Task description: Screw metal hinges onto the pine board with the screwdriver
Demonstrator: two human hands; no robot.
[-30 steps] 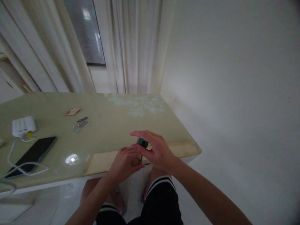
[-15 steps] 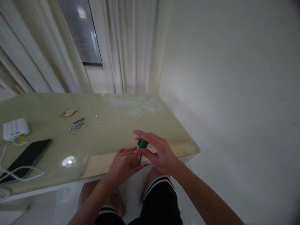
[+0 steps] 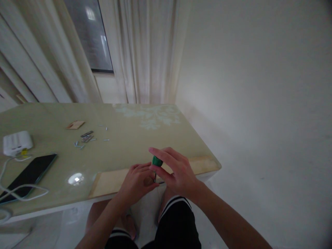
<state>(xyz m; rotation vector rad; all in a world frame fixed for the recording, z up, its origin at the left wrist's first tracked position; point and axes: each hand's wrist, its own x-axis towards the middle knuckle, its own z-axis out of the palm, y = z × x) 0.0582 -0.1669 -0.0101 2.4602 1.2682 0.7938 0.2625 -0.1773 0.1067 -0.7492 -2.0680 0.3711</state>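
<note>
My right hand (image 3: 177,169) grips the green handle of a screwdriver (image 3: 157,161) from above, between thumb and fingers. Its metal shaft points down, nearly upright, to the front edge of a long, pale wooden board (image 3: 109,182). My left hand (image 3: 138,181) is curled on the board, its thumb at the front edge and its fingers close around the screwdriver's lower end. A small dark strip of metal shows at the board's edge beside the tip, mostly behind my right hand. Whether a screw sits under the tip is hidden.
On the glossy greenish table (image 3: 129,148) lie several loose screws (image 3: 79,145), small metal plates (image 3: 87,137) and a little wooden piece (image 3: 75,125). A black phone (image 3: 31,176), a white cable (image 3: 28,197) and a white charger box (image 3: 17,142) are at the left. A wall stands right.
My right hand has turned slightly on the screwdriver handle, its fingers shifting and now covering more of the metal strip. My left hand and the board have stayed in place.
</note>
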